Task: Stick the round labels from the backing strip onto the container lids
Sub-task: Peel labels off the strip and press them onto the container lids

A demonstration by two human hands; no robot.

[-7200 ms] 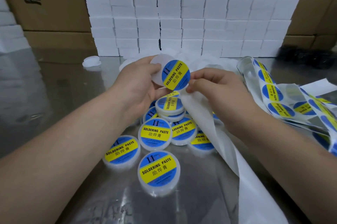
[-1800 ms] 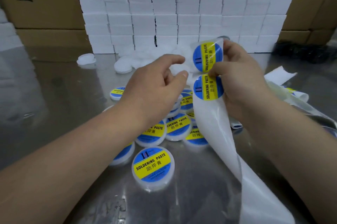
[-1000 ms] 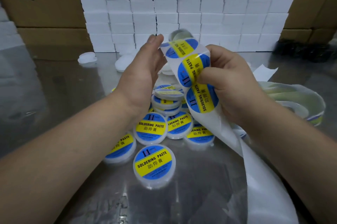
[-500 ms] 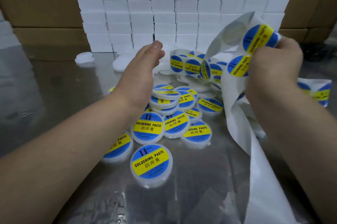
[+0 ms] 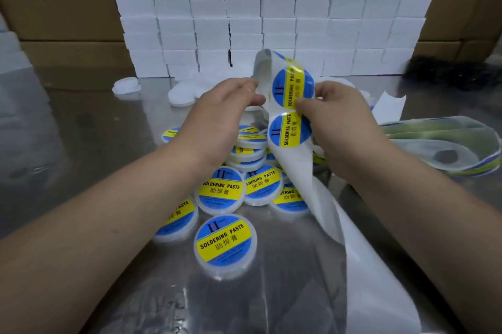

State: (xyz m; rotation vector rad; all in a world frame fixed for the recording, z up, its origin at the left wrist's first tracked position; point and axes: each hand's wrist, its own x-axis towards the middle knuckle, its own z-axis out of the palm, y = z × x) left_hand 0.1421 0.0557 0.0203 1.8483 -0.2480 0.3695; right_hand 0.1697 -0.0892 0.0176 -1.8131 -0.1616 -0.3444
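- Holding the strip (image 5: 296,178) upright above the table (image 5: 81,130), the right hand (image 5: 336,127) pinches it: the thumb presses on the lower edge of the top label (image 5: 293,86), and the other fingers are behind the strip.
- The left hand (image 5: 225,116) is at the left edge of the strip, with thumb and first finger curled near each other beside the top label. I cannot tell if they pinch it.
- A second label (image 5: 288,130) sits on the strip just below the top label. Under it the strip is bare and white, and it runs down to the bottom of the view.
- Labelled containers (image 5: 260,188) lie in a heap on the table under both hands, some on top of others. The nearest one (image 5: 225,245) lies apart, label up.
- Plain white lids (image 5: 182,96) lie further back, near a wall of white boxes (image 5: 271,7).
- A loop of strip (image 5: 440,149) lies on the table at the right.
- Cartons (image 5: 54,7) stand behind.
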